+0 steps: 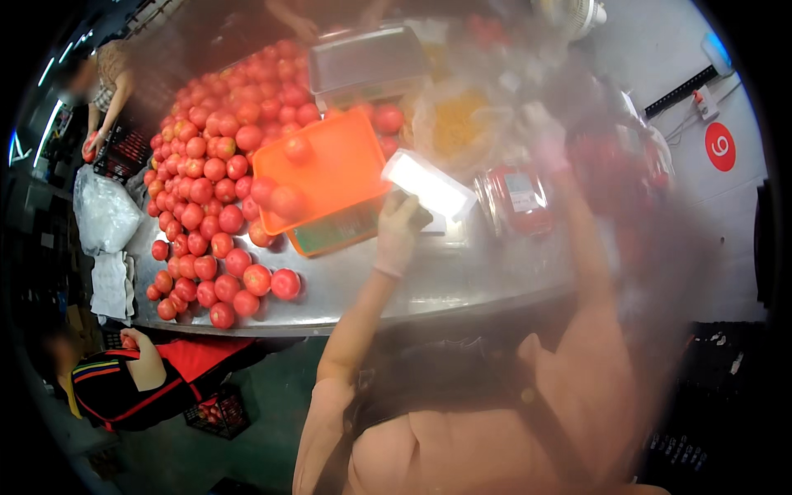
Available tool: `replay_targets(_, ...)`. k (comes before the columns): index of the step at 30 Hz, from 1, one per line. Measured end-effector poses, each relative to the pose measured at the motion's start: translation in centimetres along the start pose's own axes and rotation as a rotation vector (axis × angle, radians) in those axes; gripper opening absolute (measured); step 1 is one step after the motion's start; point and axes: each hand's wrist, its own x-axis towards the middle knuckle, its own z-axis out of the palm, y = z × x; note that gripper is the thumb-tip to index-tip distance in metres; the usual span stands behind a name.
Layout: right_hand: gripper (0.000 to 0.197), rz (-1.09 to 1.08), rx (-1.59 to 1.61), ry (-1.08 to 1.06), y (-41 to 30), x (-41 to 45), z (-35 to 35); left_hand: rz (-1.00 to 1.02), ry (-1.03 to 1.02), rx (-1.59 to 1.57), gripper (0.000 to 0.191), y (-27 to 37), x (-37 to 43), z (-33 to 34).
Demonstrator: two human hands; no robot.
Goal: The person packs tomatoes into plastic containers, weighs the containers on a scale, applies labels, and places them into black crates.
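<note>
My left hand (pixel 399 232), in a pale glove, is at the near edge of a white rectangular object (pixel 430 184), perhaps a small tray; the grip is unclear. Left of it, an orange plastic basket (pixel 334 154) holds a few tomatoes (pixel 286 203) and sits tilted on a green-sided container (pixel 340 229). My right hand (pixel 544 139), gloved and blurred by haze on the lens, reaches over the right part of the table; whether it holds anything is hidden. Nearest to it below lies a clear plastic package of red produce (pixel 520 195) bearing a label.
Many loose tomatoes (pixel 201 192) cover the left of the metal table (pixel 346 291). A lidded plastic box (pixel 371 62) stands at the back. Clear packages (pixel 643 154) crowd the right. One person (pixel 114 74) stands far left, another (pixel 124 383) near left; someone's hands (pixel 303 28) show behind.
</note>
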Motion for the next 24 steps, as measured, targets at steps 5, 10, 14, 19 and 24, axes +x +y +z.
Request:
replay_targets(5, 0.037, 0.106, 0.367, 0.066, -5.3, -0.2, -4.9, -0.006, -0.022, 0.201, 0.014, 0.8, -1.1, -0.8)
replay_targets(10, 0.016, -0.091, 0.642, -0.457, -15.3, -11.1, -3.3, -0.144, -0.117, 0.81, 0.018, -0.4, -5.1, -4.1)
replay_targets(14, 0.023, -0.104, 0.446, -0.59, -16.1, -19.2, 2.2, 0.144, -0.003, 1.474, 0.041, -1.1, -8.3, -6.4)
replay_targets(19, 0.019, -0.36, 0.345, -0.534, -16.0, -22.7, 6.2, -0.013, 0.067, 1.494, 0.051, -3.6, -10.3, -9.4)
replay_targets(24, 0.007, -0.47, 0.493, -0.86, -15.5, -19.8, 5.7, 0.113, 0.088, 1.448, 0.044, -4.5, -9.3, -10.7)
